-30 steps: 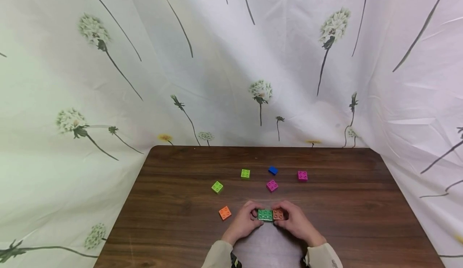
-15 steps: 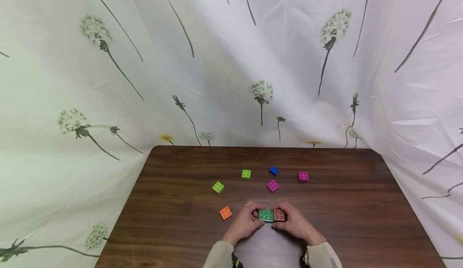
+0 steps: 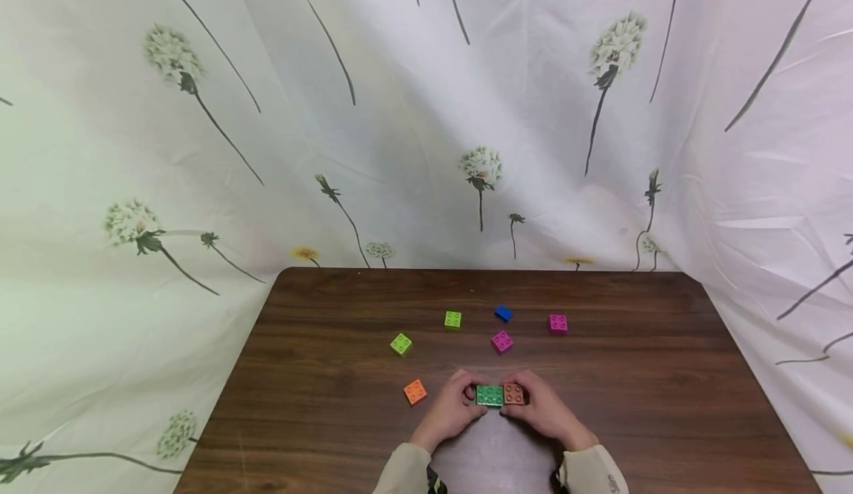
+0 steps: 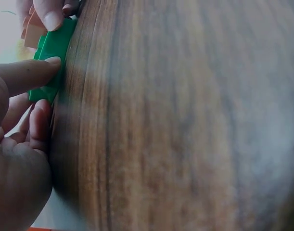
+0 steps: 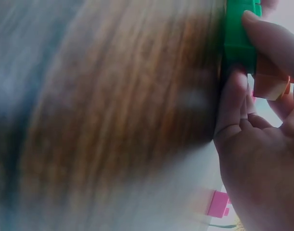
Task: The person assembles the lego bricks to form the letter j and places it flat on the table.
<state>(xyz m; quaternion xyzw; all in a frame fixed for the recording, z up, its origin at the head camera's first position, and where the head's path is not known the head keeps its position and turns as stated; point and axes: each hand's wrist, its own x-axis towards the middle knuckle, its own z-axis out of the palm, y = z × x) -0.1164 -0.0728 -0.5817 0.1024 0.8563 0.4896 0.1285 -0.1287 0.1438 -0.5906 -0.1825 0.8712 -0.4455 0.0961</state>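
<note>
A green building brick (image 3: 489, 395) lies near the middle of the table, its studs up. My left hand (image 3: 449, 411) pinches its left part, the thumb along the near side in the left wrist view. At the right end, a brown-orange brick (image 5: 269, 82) sits raised on the green one and sticks out past it. My right hand (image 3: 548, 412) grips the pair around this joint. In the right wrist view its thumb presses the green side, while another fingertip is at the green brick's lower end. The far-side fingers are partly hidden.
An orange brick (image 3: 415, 392) lies left of my left hand. Farther back are lime green bricks (image 3: 401, 344) (image 3: 453, 320), a blue brick (image 3: 503, 313) and magenta bricks (image 3: 502, 342) (image 3: 557, 324). The brown wooden table (image 3: 320, 405) meets a flower-printed white curtain (image 3: 413, 183).
</note>
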